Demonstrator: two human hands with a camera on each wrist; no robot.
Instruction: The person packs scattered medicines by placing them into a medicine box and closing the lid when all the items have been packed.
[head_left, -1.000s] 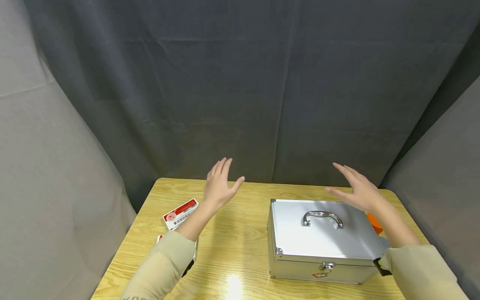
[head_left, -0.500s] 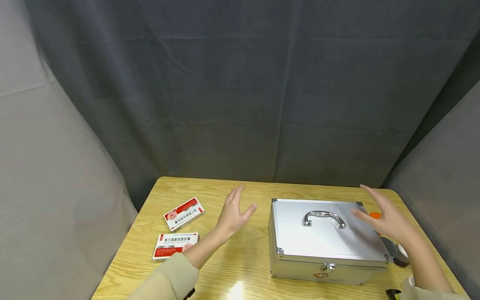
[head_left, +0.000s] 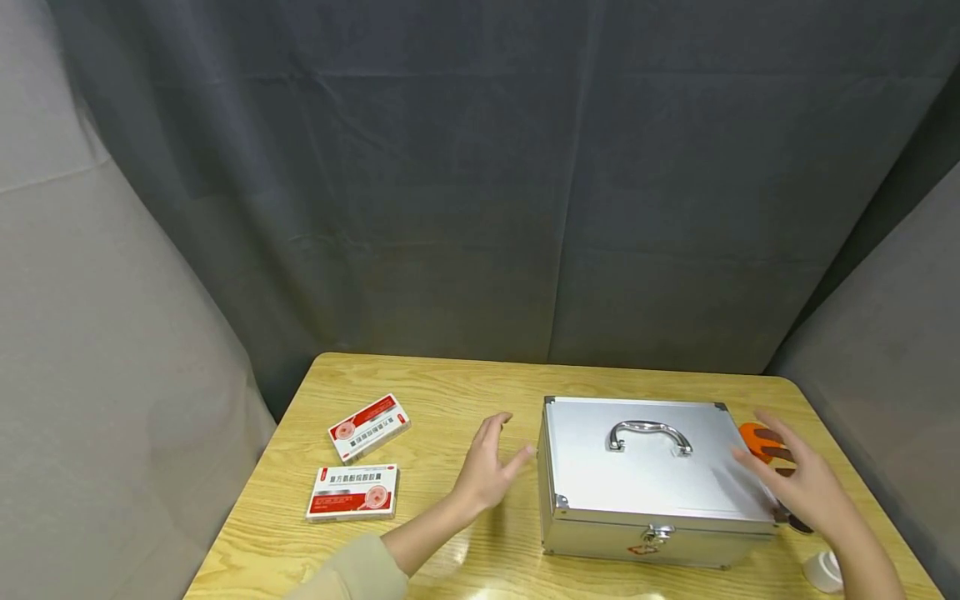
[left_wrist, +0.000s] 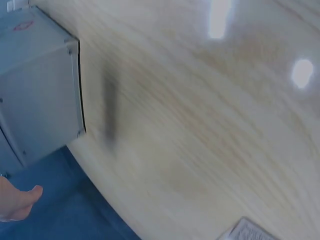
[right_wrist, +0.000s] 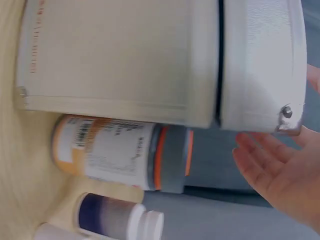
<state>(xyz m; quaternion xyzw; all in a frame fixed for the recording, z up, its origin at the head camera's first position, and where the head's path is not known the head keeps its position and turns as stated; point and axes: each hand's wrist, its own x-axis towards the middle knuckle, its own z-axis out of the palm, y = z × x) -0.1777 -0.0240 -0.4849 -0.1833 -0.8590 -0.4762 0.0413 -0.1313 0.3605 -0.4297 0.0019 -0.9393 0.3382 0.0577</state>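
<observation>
A silver metal case (head_left: pixel 622 483) with a chrome handle (head_left: pixel 648 427) on its closed lid stands on the right half of the table. Close to its left side is my left hand (head_left: pixel 483 471), fingers spread and holding nothing. My right hand (head_left: pixel 806 487) is at the case's right edge, with its fingers loosely extended. In the right wrist view that hand (right_wrist: pixel 285 167) is near the lid's corner; whether it touches is unclear. Beside the case there stands a white and orange bottle (right_wrist: pixel 117 150) with a dark lid. A smaller bottle (right_wrist: pixel 112 215) has a white cap.
On the table's left side lie two red and white medicine boxes, one slanted (head_left: pixel 369 427) and one straighter (head_left: pixel 352 493). At the front right is a white container (head_left: pixel 822 572). A dark curtain (head_left: pixel 450 208) hangs behind the wooden table (head_left: pixel 465 392).
Both hands have come down and toward me. They have shifted rightward to either side of the case, uncovering the lower medicine box. The case has stayed in place.
</observation>
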